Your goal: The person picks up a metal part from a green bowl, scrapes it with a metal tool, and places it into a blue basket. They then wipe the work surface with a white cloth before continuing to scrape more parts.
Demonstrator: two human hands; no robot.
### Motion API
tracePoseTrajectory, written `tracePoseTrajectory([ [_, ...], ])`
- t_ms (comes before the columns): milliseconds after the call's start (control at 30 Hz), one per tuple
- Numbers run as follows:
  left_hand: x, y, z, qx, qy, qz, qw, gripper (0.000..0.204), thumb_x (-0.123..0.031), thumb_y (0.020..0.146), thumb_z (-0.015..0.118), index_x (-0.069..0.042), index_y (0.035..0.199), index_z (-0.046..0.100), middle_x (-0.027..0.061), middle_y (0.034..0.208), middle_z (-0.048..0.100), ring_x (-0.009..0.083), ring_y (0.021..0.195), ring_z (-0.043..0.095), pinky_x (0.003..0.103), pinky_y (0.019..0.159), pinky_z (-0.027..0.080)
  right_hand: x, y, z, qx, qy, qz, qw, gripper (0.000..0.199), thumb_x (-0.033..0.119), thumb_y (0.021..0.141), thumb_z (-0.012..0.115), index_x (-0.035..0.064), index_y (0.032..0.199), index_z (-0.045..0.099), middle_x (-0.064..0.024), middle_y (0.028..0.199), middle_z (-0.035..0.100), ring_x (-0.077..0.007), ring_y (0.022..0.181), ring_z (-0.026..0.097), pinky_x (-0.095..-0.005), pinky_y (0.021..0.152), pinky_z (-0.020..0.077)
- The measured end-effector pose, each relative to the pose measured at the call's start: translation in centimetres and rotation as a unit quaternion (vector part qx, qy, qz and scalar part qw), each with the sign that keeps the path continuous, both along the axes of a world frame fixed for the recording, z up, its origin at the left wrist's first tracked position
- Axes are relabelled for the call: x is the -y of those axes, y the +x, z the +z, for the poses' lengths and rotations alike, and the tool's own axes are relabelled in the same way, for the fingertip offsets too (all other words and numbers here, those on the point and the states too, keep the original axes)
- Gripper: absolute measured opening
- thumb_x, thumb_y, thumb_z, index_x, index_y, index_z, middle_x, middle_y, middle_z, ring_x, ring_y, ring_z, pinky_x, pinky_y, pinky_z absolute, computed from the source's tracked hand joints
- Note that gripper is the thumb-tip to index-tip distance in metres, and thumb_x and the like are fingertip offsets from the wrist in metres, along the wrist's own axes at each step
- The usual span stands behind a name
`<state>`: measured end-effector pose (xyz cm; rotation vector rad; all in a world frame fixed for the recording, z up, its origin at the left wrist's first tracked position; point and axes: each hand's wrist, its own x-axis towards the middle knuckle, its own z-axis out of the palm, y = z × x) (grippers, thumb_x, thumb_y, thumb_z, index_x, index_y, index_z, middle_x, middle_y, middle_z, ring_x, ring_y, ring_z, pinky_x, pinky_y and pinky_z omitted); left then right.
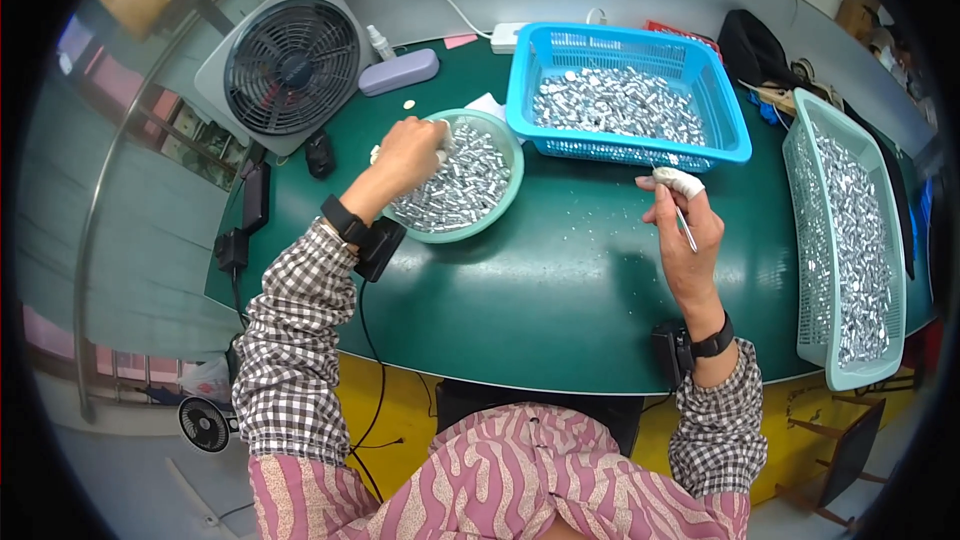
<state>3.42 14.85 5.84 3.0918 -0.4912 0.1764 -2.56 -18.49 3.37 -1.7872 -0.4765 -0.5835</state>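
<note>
Across the green tabletop [560, 310] in the head view, you have your two hands well apart. Your left hand [408, 155] is at the upper left of the round pale green bowl [514, 180], its fingers bent down by the rim; whether they grip anything, you cannot tell from this angle. Small silver metal pieces [455, 190] fill much of that bowl. Your right hand [690, 240] pinches a slim silver tool [687, 230] between thumb and fingers, just in front of the blue basket [735, 110]; white wrapping [680, 181] covers part of a finger. That basket, beyond your hand, holds more of the silver pieces, and so does the long pale green basket [820, 280] at the table's right end. Tiny pale specks [567, 225] lie on the tabletop between your bowl and your right hand. Past your left hand stand a grey box fan [295, 65], a purple case [400, 72] and a small white bottle [380, 43]. You wear a black band [345, 220] on your left wrist.
</note>
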Motion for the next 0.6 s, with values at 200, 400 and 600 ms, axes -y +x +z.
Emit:
tracePoseTrajectory([
  [200, 1.5, -0.8, 3.2, -0.028, -0.241, 0.060, 0.968, 0.022, -0.002, 0.078, 0.061, -0.001, 0.099, 0.061, 0.0106, 0.085, 0.065, 0.0207, 0.083, 0.063, 0.031, 0.074, 0.048, 0.1, 0.3, 0.1, -0.004, 0.001, 0.008, 1.000, 0.015, -0.001, 0.089, 0.051, -0.0028, 0.104, 0.053, -0.0124, 0.093, 0.067, -0.0090, 0.063, 0.059, -0.0207, 0.056, 0.0477],
  [400, 8.9, -3.8, 3.2, -0.119, -0.464, -0.049, 0.877, 0.019, -0.005, 0.082, 0.061, 0.000, 0.101, 0.061, 0.0071, 0.091, 0.065, 0.0148, 0.083, 0.062, 0.027, 0.075, 0.048, 0.1, 0.9, -0.7, 0.043, -0.019, 0.008, 0.999, 0.018, -0.001, 0.089, 0.051, -0.0033, 0.107, 0.053, -0.0126, 0.096, 0.066, -0.0096, 0.067, 0.060, -0.0212, 0.058, 0.0493],
  [600, 13.1, -4.5, -1.8, -0.352, -0.623, -0.017, 0.698, 0.028, -0.006, 0.086, 0.058, -0.001, 0.114, 0.056, 0.0076, 0.095, 0.063, 0.0117, 0.082, 0.060, 0.025, 0.074, 0.049, -0.4, 0.6, -0.4, 0.004, -0.007, 0.017, 1.000, 0.018, 0.000, 0.089, 0.051, -0.0032, 0.106, 0.055, -0.0116, 0.097, 0.066, -0.0102, 0.066, 0.060, -0.0215, 0.056, 0.0488],
])
